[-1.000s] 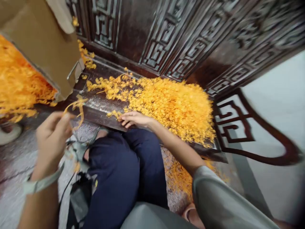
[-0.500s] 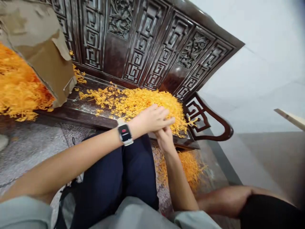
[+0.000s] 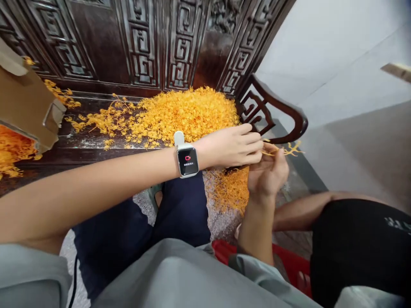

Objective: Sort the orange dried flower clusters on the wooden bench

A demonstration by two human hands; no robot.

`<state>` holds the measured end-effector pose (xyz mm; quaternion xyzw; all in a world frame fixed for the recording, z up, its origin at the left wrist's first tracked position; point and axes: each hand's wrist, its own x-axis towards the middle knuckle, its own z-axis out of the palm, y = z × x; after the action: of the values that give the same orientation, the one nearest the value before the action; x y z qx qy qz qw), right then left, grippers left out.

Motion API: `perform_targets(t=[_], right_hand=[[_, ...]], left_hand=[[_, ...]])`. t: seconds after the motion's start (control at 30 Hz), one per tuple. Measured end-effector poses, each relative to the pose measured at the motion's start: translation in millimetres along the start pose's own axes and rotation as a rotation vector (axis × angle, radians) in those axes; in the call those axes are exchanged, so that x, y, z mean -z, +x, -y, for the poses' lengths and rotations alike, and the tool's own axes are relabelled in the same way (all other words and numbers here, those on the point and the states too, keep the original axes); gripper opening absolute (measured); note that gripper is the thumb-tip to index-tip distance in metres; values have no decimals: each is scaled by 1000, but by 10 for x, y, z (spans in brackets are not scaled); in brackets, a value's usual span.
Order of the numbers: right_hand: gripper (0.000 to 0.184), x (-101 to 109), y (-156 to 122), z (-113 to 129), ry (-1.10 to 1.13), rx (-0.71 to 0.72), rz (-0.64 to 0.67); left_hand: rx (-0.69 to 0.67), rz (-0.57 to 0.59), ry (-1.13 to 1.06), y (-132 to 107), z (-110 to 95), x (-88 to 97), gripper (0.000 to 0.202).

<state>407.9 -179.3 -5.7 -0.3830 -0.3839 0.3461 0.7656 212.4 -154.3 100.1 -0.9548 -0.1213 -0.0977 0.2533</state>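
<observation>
In the head view my right hand point(image 3: 268, 175) is closed in a pinch on a thin orange branched stem point(image 3: 293, 149), whose forked end sticks out to the right. My left hand point(image 3: 239, 145), with a watch point(image 3: 188, 160) on its wrist, reaches across from the left. Its fingers are bent, and the stem's near part runs to their tips; the fingertips' undersides are hidden. Behind my hands a heap of small orange flower-like pieces point(image 3: 189, 113) lies on the dark wooden bench point(image 3: 86, 143). Looser sprigs trail off to the heap's left.
A cardboard box point(image 3: 28, 98) with more orange pieces stands on the bench at the left. Bare orange stems point(image 3: 231, 188) are piled on the floor below. The bench's curved armrest point(image 3: 289, 113) is just beyond my hands. Another person's leg point(image 3: 353, 239) is close on the right.
The view has shifted closer and to the right. My hands have moved rightward off the heap's front edge, and the right hand has turned palm up with the stem showing.
</observation>
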Motion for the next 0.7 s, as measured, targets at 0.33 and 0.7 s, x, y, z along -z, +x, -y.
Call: perform_targets(t=[0.33, 0.7], right_hand=[[47, 1311, 176, -894, 158, -764, -652], [14, -363, -842, -1436, 163, -1055, -164]], left_hand=[[-135, 31, -140, 72, 224, -532, 49], [368, 51, -528, -721, 851, -1503, 20]])
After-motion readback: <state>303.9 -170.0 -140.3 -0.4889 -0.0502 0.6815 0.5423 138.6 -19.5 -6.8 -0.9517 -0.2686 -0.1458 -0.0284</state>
